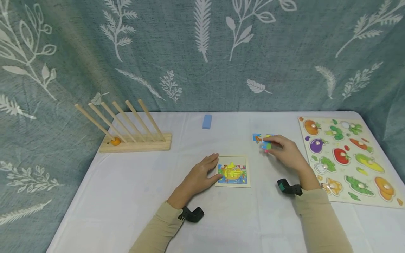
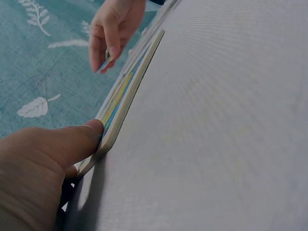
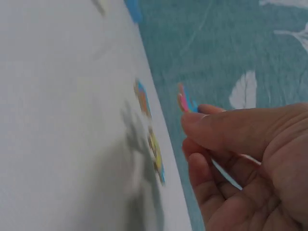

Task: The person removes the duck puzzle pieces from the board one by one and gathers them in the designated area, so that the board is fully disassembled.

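A small square jigsaw tray (image 1: 234,186) with a pale wooden rim lies on the white table. Its lower part is filled with pieces showing a yellow figure on blue, while a bare strip runs along the top. My left hand (image 1: 199,177) rests at the tray's left side, thumb over the rim and fingers stretched toward the upper left corner. Between thumb and fingertips, my right hand (image 1: 286,153) pinches a jigsaw piece (image 3: 184,100), blue and pink, above the table. Loose pieces (image 1: 256,137) lie just beyond it, partly covered by the hand in the head view.
At the back left stands a wooden rack (image 1: 136,146) with several slanting rods and an orange bead (image 1: 115,141) low on one. A blue block (image 1: 207,122) lies near the back edge. On the right is a vegetable peg board (image 1: 345,168). A leaf-patterned curtain (image 1: 177,45) hangs behind.
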The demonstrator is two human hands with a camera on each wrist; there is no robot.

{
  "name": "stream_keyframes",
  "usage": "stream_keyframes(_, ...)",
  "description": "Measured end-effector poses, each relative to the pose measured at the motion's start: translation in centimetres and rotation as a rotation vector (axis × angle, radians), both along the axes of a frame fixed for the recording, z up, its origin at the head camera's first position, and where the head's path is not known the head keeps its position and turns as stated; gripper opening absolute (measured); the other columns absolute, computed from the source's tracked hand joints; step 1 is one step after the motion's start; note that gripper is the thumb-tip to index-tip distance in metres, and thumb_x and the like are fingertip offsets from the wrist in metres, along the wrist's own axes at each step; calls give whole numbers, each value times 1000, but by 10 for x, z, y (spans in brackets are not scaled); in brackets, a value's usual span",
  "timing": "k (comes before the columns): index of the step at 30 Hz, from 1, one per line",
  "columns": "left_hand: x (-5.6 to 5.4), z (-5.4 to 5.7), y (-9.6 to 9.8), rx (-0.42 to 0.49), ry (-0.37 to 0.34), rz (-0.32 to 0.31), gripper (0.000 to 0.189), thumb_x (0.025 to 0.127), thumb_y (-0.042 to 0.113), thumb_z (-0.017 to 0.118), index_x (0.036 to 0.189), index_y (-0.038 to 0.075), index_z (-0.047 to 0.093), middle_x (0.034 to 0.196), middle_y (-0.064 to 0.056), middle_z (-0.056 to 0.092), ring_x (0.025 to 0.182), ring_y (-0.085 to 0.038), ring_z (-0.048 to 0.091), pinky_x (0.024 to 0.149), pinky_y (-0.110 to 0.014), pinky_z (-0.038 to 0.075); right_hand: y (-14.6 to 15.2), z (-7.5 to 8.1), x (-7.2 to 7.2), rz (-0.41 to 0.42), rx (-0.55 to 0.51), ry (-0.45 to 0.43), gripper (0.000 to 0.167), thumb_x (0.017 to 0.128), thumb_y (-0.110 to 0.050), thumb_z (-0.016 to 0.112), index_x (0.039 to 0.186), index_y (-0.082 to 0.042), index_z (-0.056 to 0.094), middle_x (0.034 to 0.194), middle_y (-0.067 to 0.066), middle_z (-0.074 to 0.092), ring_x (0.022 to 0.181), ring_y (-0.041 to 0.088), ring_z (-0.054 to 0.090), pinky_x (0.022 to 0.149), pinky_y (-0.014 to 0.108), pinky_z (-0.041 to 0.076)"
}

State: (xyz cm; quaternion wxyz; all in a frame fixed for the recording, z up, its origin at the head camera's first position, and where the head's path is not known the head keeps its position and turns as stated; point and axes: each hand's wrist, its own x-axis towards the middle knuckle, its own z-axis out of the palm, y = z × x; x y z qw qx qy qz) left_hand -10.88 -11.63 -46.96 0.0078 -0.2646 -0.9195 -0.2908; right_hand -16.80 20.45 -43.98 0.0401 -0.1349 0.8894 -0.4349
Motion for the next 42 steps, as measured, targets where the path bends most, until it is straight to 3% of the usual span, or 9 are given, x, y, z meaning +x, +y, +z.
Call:
stream_keyframes(5, 0, 0, 0, -2, -9, 1, 65, 88, 33, 68, 135, -7, 47, 146, -15, 42, 137, -26, 38, 116, -38, 30, 26, 8, -6, -37, 92, -40, 34, 93, -9, 60, 126, -1, 58, 130, 23, 53, 117, 40, 53, 97, 53, 47)
stream_keyframes(11, 0, 0, 0, -2, -10, 8, 65, 87, 32, 68, 135, -7, 47, 146, -15, 42, 137, -26, 39, 116, -38, 30, 47, 16, -18, -60, 188, -98, 35, 94, -8, 56, 128, -3, 56, 133, 25, 49, 121, 40, 48, 99, 56, 43)
stream_keyframes(25, 1, 0, 0, 4, -2, 4, 65, 87, 33, 68, 135, -6, 47, 146, -15, 43, 137, -26, 39, 116, -38, 31, 54, 13, -38, -12, 305, -129, 33, 93, -6, 56, 126, -1, 57, 134, 27, 49, 126, 43, 42, 105, 59, 36)
stream_keyframes(36, 0, 0, -1, -2, 10, -3, 64, 87, 32, 69, 134, -7, 48, 145, -15, 44, 136, -26, 40, 116, -38, 31, 51, 14, -38, 11, 319, -114, 36, 91, -2, 55, 126, 2, 56, 134, 28, 47, 129, 45, 37, 110, 60, 28)
stream_keyframes(42, 0, 2, -1, -8, -9, -2, 65, 88, 33, 67, 135, -6, 46, 146, -15, 42, 137, -26, 38, 117, -38, 29, 47, 16, -33, -13, 299, -111, 40, 92, -5, 55, 131, 3, 52, 136, 28, 46, 129, 45, 39, 108, 60, 31)
